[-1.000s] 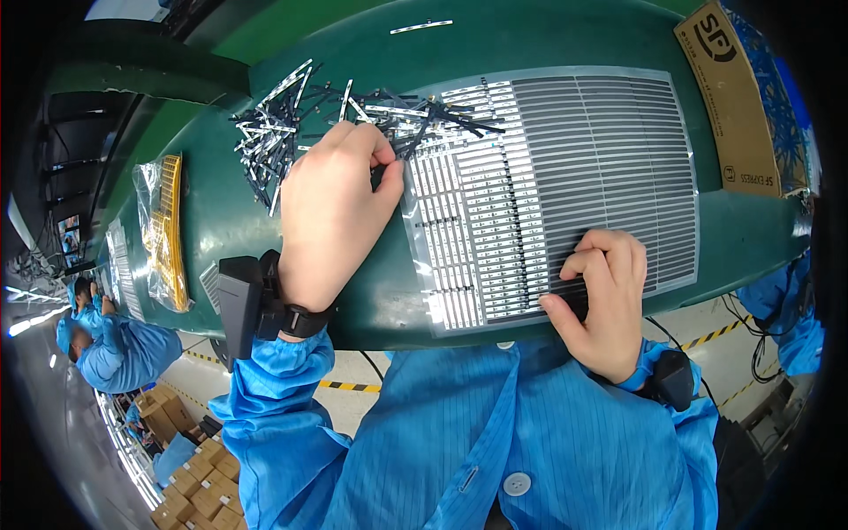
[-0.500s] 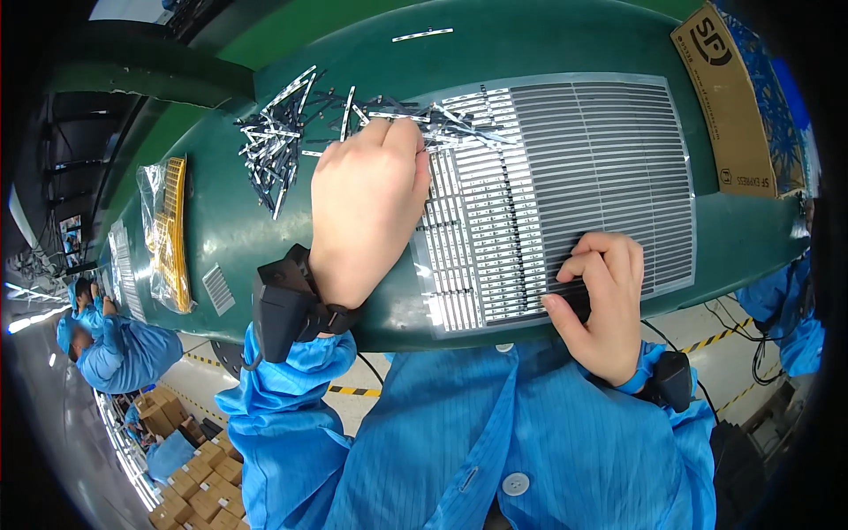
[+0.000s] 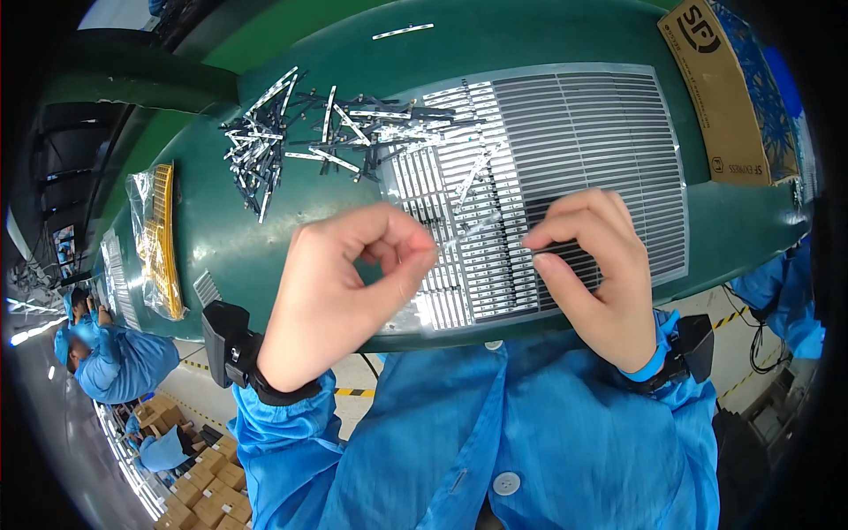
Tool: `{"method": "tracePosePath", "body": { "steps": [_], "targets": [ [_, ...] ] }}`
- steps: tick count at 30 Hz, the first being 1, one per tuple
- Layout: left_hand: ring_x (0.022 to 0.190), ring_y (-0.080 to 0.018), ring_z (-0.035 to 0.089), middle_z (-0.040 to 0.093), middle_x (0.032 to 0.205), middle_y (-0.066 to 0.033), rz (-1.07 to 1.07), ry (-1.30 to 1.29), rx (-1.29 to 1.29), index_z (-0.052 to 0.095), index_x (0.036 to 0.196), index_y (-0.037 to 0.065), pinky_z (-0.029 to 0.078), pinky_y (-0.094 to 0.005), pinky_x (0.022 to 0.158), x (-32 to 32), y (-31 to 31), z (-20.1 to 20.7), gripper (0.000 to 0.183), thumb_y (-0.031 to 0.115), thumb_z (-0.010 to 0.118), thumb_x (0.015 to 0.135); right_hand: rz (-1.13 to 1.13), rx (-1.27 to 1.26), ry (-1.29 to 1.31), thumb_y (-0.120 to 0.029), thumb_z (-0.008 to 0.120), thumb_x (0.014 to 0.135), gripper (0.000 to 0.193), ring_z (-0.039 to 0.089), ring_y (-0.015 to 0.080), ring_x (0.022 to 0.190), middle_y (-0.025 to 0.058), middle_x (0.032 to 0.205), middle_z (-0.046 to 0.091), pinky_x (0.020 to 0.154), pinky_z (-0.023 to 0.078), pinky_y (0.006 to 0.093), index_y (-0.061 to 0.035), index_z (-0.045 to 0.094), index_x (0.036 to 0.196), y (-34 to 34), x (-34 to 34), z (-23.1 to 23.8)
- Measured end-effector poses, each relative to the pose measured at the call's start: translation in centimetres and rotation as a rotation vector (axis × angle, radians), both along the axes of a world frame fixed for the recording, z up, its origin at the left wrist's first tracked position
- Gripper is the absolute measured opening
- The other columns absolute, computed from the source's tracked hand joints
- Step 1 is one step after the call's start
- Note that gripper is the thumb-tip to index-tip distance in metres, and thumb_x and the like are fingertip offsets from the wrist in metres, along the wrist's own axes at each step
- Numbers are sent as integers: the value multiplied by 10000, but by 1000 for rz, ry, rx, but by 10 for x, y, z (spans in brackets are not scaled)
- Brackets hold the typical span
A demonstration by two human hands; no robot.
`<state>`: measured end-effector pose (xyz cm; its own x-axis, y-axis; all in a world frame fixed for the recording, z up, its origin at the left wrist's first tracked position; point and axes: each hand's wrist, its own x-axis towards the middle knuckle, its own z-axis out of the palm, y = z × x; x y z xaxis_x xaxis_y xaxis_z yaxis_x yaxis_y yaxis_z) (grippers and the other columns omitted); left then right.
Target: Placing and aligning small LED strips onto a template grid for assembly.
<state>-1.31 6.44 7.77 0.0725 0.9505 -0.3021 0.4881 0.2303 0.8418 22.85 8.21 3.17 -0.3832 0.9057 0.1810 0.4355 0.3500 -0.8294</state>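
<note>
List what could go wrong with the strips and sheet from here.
The loose strips spill over the upper left corner of the sheet, so they might get mixed up with its neat rows.

The fingertips of the left hand and right hand appear over those rows; a careless brush could disturb them.

The lone strip lies apart near the far side of the table and might be overlooked.

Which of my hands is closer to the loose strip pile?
Left. The left hand is just on the near side of the loose strip pile; the right hand is farther right, over the striped sheet.
</note>
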Motion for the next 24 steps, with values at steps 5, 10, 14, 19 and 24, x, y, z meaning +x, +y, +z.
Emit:
{"method": "tracePosePath", "body": {
  "steps": [5,10,14,19,24],
  "targets": [
    [748,-70,520,644,795,2,-54,-79,-71,680,871,-20,434,-236,720,4,-11,4,61,-32,702,815,57,-111,62,-27,688,773,147,575,211,921,65,938,642,866,417,337,-47,700,918,4,-8,9],
    [742,-71,526,643,787,-5,-72,-85,-81,686,860,-16,434,-235,720,6,-14,1,70,-39,706,798,92,-125,90,3,702,768,139,566,218,854,39,865,653,779,430,329,-63,699,890,5,-4,6],
    [738,-72,549,659,791,-17,-109,-81,-61,698,867,-12,448,-236,705,5,-14,-2,83,-47,704,792,119,-143,92,14,689,771,115,556,201,821,29,835,643,769,419,323,-62,680,857,5,-2,7],
    [757,-117,623,692,815,-54,-149,-183,-46,716,872,-4,479,-261,683,1,-18,-6,120,-70,725,773,243,-235,108,-12,681,790,77,556,167,835,20,853,645,835,387,324,-79,676,827,10,4,12],
    [743,-209,667,709,833,-87,-436,-332,213,749,859,32,497,-310,683,2,-16,-10,131,-36,777,750,477,-390,278,3,687,786,90,546,169,800,11,801,606,801,392,314,-63,662,842,12,2,13]
  ]
}}
